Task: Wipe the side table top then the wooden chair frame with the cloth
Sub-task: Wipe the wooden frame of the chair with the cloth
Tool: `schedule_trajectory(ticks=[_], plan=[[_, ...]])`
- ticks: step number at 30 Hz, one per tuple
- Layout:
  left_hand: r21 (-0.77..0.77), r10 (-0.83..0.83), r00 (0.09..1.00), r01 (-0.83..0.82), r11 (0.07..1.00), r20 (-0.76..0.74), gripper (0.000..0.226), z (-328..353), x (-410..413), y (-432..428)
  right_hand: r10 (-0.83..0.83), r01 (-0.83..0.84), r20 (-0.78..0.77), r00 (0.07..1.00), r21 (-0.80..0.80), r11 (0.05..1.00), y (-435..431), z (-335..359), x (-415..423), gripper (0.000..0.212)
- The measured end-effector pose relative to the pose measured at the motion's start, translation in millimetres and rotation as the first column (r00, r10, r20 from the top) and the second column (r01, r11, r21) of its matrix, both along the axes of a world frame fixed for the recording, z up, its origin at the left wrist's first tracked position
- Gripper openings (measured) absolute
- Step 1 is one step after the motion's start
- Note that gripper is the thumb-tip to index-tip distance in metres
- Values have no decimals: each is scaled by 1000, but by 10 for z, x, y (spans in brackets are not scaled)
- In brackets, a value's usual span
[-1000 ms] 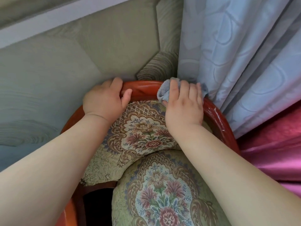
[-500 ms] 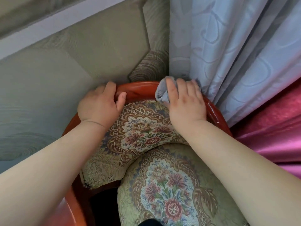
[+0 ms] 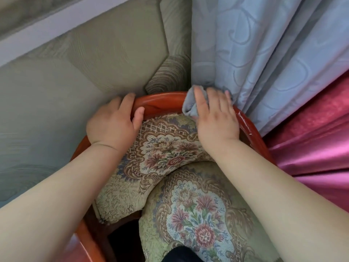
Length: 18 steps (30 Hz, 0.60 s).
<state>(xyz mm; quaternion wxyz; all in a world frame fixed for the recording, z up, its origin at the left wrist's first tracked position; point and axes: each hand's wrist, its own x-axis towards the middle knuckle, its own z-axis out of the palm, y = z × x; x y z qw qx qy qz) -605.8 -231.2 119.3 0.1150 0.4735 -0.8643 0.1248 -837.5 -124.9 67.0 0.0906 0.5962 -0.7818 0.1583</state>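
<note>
Red-brown wooden chair frame: the left hand grips its top edge. The right hand, fingers straight, presses the grey cloth onto the same edge.

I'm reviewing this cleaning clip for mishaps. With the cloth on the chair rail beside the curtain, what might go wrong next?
The cloth under the right hand lies against the blue curtain; a wipe to the right may snag or smear it. The cloth droops off the wooden chair frame toward the patterned back cushion and may soil it. The left hand grips the frame, so that patch may get skipped.
</note>
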Motion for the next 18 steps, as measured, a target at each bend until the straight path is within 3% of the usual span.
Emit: schedule_trajectory(ticks=[4, 9, 11, 18], plan=[[37, -63, 998, 63, 997, 6, 49, 86, -7, -20, -103, 101, 24, 994, 58, 993, 14, 19, 76, 78], [39, -254, 965, 252, 967, 70, 41, 161, -525, -71, 103, -103, 8, 995, 16, 995, -287, 152, 370, 73], [58, -312, 948, 308, 949, 69, 44, 181, -805, -142, 110, -109, 4, 994, -44, 993, -233, 100, 242, 73], [34, -220, 966, 218, 975, 137, 52, 140, -1037, -164, -128, 113, 145, 981, 104, 988, 230, -20, -198, 81]])
